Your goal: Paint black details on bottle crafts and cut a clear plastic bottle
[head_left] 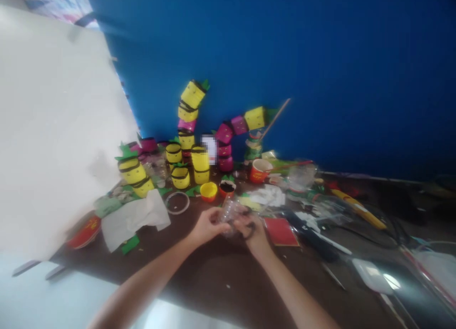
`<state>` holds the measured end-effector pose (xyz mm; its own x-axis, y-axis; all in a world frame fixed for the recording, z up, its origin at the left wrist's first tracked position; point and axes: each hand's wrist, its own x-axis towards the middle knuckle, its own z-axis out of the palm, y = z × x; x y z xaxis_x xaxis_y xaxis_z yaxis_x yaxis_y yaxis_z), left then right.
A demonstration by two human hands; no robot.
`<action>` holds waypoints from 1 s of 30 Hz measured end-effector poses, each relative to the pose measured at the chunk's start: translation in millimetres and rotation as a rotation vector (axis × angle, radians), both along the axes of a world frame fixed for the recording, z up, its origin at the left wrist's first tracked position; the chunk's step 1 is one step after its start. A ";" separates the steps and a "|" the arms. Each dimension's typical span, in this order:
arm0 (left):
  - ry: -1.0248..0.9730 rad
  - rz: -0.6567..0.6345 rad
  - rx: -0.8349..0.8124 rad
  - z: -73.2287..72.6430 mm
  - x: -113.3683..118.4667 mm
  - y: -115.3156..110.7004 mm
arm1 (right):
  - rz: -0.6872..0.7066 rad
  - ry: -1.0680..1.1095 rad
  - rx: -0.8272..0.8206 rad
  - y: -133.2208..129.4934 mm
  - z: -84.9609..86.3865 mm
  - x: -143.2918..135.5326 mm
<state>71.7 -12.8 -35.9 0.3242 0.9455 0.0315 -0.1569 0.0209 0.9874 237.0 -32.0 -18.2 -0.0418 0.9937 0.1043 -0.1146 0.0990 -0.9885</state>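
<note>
Head view: hands (211, 223) (251, 228) hold blurred clear plastic (229, 211), long axis unclear.

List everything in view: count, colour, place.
Blue wall: one, behind table
Table: one, dark brown, beneath the items
White panel: one, left
Decorated cups: many, yellow or magenta, stacked at back
Small cups: two, one yellow inside, one dark inside, centre
Red cup: one, right of stacks
Stick: one, brown, back right
Round rim: one, pale, centre left
White sheet: one, left
Red square: one, right of hands
Yellow tool: one, right
Blurred clutter: uncounted, mixed, mostly right
Clear plastic piece: one, between hands
Dark looped handle: one, at right hand
Left hand: one, centre
Right hand: one, centre
</note>
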 end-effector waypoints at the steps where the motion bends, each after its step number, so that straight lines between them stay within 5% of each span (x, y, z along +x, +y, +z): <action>1: -0.030 0.021 0.008 -1.1 -0.6 1.1 | 0.025 0.000 0.001 0.7 0.5 -0.7; 8: -0.160 0.071 0.050 3.1 -5.7 2.5 | 0.113 -0.027 -0.049 -4.7 7.4 -6.3; 30: -0.038 0.172 0.071 14.4 3.1 -10.5 | -0.096 -0.189 -0.078 -13.1 14.8 -9.5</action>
<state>74.8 -23.3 -21.4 0.1552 0.9818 0.1093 -0.1889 -0.0791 0.9788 227.5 -45.1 -3.4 0.0413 0.9988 0.0267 0.0799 0.0233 -0.9965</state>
